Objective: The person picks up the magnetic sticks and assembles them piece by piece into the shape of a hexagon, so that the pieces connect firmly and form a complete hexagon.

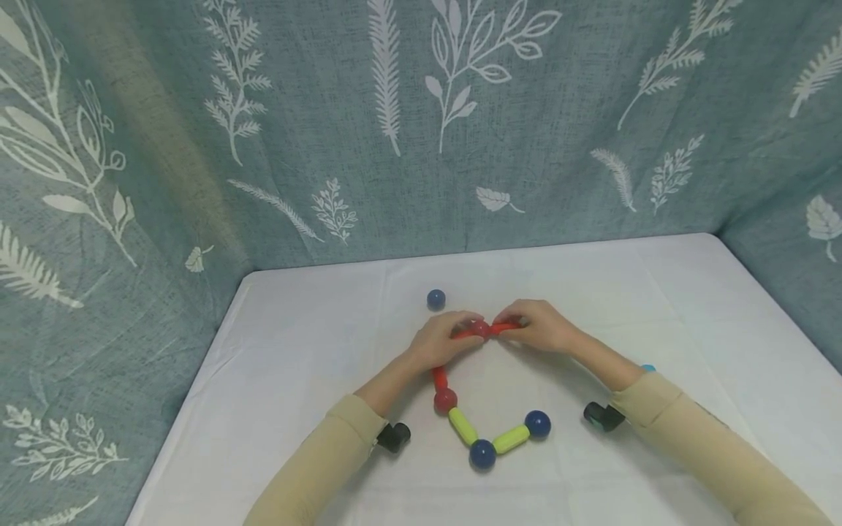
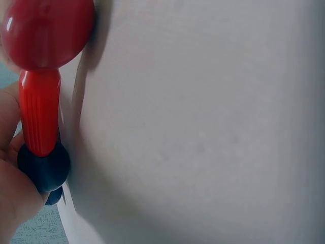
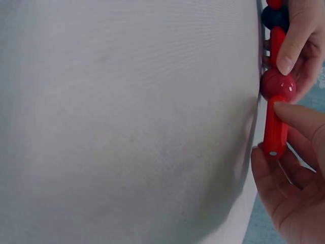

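In the head view my left hand (image 1: pixel 439 342) pinches a red rod (image 1: pixel 464 334) of a magnetic ball-and-stick set. A red ball (image 1: pixel 482 329) sits at that rod's end, between both hands. With thumb and fingertips my right hand (image 1: pixel 541 326) holds another red rod (image 3: pixel 275 129), joined to the same red ball (image 3: pixel 279 85); its free end shows a metal tip. A dark blue ball (image 2: pixel 44 165) lies against my left fingers at the other end of the left rod. From beneath the left hand a red rod (image 1: pixel 439 378) runs to a second red ball (image 1: pixel 445 400).
Two yellow-green rods (image 1: pixel 463 427) and two dark blue balls (image 1: pixel 483 454) continue the chain toward the front. A loose dark blue ball (image 1: pixel 436 299) lies behind the left hand. Black wrist devices (image 1: pixel 604 416) sit under both forearms. A light-blue thing (image 1: pixel 648 367) is partly hidden by the right sleeve.
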{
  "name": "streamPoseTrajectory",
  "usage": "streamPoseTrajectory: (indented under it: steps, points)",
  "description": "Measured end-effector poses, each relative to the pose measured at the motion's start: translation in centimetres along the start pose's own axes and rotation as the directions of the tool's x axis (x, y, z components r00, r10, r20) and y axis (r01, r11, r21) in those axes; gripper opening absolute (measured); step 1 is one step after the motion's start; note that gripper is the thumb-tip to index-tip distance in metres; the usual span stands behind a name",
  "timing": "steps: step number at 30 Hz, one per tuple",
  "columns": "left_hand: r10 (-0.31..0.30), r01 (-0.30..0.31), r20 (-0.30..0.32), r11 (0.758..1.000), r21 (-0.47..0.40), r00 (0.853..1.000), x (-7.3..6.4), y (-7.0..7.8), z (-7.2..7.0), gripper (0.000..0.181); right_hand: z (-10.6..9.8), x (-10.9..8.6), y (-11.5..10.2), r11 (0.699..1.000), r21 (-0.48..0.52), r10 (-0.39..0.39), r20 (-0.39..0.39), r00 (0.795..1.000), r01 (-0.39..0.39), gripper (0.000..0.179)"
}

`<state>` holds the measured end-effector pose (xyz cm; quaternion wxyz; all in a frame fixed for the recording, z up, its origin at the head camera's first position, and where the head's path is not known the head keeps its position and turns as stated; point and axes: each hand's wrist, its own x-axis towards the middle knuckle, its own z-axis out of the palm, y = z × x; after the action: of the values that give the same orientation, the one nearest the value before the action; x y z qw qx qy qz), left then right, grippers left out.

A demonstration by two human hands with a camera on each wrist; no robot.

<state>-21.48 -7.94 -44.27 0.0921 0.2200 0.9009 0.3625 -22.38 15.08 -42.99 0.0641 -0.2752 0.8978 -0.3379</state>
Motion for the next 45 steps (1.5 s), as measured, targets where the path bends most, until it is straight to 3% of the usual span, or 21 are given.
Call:
streamPoseTrajectory:
  steps: [9,12,19,22,25,29,33,40,45]
  points:
    - [-0.076,0.08,-0.037,0.99,0.115,0.996,-1.2,0.4,-0.7,0.041,0.0,-0.3,0.3,0.999,0.028,0.021,-0.004,1.0,-0.021,0.023]
    - [-0.069,0.076,-0.05,0.986,0.152,0.996,-1.2,0.4,-1.0,0.039,0.1,-0.1,0.1,0.999,0.042,0.006,-0.009,1.0,-0.006,0.023]
    - [-0.02,0.025,-0.033,0.986,0.162,0.999,-0.8,0.1,-1.4,0.037,1.0,1.1,-0.6,0.989,0.092,-0.116,-0.005,0.993,0.116,0.022]
    - [-0.024,0.03,-0.031,0.983,0.183,0.999,-0.8,-0.1,-1.4,0.03,1.4,1.6,-0.8,0.988,0.104,-0.12,0.017,0.993,0.117,0.022]
    - [-0.037,0.045,-0.044,0.978,0.204,0.998,-1.0,-0.3,-1.4,0.026,1.4,2.2,-1.1,0.992,0.102,-0.074,0.025,0.997,0.071,0.021]
    - [-0.054,0.07,-0.075,0.972,0.225,0.996,-1.4,-0.6,-1.5,0.028,1.1,3.8,-1.5,0.996,0.09,0.001,0.003,1.0,-0.001,0.022]
    - [-0.049,0.074,-0.109,0.971,0.229,0.993,-1.6,-0.7,-1.3,0.028,1.1,6.0,-1.8,0.997,0.082,0.013,-0.001,1.0,-0.013,0.028]
    - [0.001,0.031,-0.137,0.972,0.231,0.991,-1.9,-0.8,-1.1,0.025,2.1,9.2,-2.9,0.995,-0.012,-0.1,0.088,0.991,0.101,0.042]
    - [0.04,0.002,-0.15,0.963,0.27,0.988,-1.9,-0.8,-1.4,0.021,2.8,10.4,-4.1,0.985,-0.112,-0.117,0.137,0.984,0.133,0.045]
